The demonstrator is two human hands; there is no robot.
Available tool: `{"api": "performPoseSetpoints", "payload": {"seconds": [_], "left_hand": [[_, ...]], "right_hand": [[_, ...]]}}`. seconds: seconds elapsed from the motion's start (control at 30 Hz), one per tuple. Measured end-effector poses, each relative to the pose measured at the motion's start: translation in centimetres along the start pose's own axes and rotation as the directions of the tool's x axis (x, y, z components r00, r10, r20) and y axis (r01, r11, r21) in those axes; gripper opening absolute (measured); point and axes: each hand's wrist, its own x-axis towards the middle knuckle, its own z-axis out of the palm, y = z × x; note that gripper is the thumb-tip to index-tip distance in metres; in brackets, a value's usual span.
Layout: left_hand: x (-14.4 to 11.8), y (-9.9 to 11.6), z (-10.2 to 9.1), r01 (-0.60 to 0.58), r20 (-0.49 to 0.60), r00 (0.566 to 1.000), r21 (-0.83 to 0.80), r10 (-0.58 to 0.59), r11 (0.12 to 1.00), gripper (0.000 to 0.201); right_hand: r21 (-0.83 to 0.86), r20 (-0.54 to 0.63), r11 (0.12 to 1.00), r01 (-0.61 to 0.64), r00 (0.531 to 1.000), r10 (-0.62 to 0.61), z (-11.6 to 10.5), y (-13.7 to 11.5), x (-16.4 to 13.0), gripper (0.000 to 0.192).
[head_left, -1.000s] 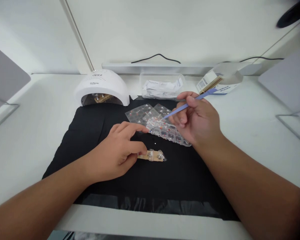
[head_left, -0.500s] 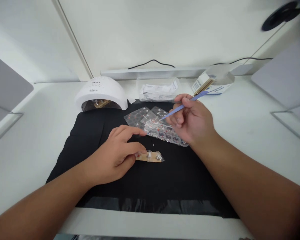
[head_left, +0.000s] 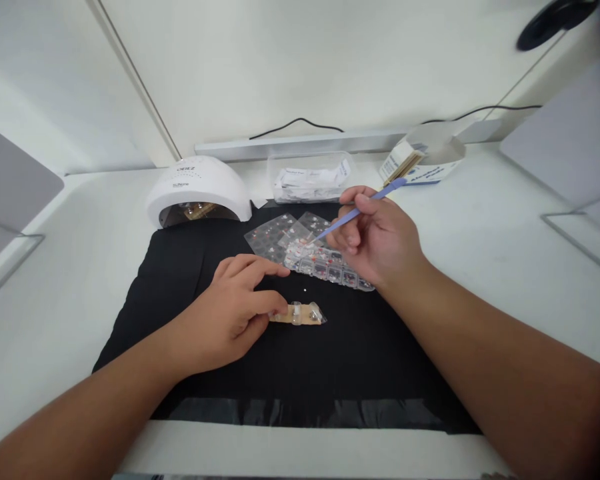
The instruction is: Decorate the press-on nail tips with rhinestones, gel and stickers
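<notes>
My right hand [head_left: 375, 230] grips a slim lavender-blue pointed tool [head_left: 353, 212]. Its tip is at the left end of a clear compartment case [head_left: 335, 272], among small white and red pieces. My left hand [head_left: 240, 307] has its index finger stretched to the case's near left corner. Lower down, its other fingers close on the left end of a flat wooden stick [head_left: 306, 315], which lies on the black mat and bears clear nail tips. Part of the stick is hidden under the fingers. One tiny white bead [head_left: 305, 290] lies between case and stick.
Clear sheets with small decorations [head_left: 267, 235] lie behind the case. A white nail lamp [head_left: 197, 187] stands back left, with something gold-coloured inside. At the back are a clear tub of packets [head_left: 313, 193] and an open box [head_left: 433, 170]. A black mat [head_left: 300, 373] covers the white table.
The view has shifted slightly. Both hands keep almost the same places, the tool tip staying at the case's left end and the left fingers on the stick.
</notes>
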Motion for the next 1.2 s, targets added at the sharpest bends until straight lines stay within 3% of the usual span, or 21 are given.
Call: {"api": "performPoseSetpoints", "payload": {"seconds": [0.27, 0.47, 1.2], "left_hand": [[-0.28, -0.04, -0.26, -0.02, -0.018, 1.0, 0.003, 0.02, 1.0, 0.035], [-0.61, -0.54, -0.79, 0.007, -0.135, 0.991, -0.043, -0.013, 0.999, 0.023], [-0.18, -0.49, -0.94, 0.005, -0.081, 0.997, -0.025, -0.007, 1.0, 0.022]], "right_hand": [[0.018, -0.002, 1.0, -0.024, 1.0, 0.024, 0.11, -0.12, -0.04, 0.007], [-0.006, 0.009, 1.0, -0.018, 1.0, 0.018, 0.03, 0.0, -0.03, 0.014], [0.026, 0.041, 1.0, -0.007, 0.999, 0.006, 0.21, 0.26, 0.1, 0.02]]}}
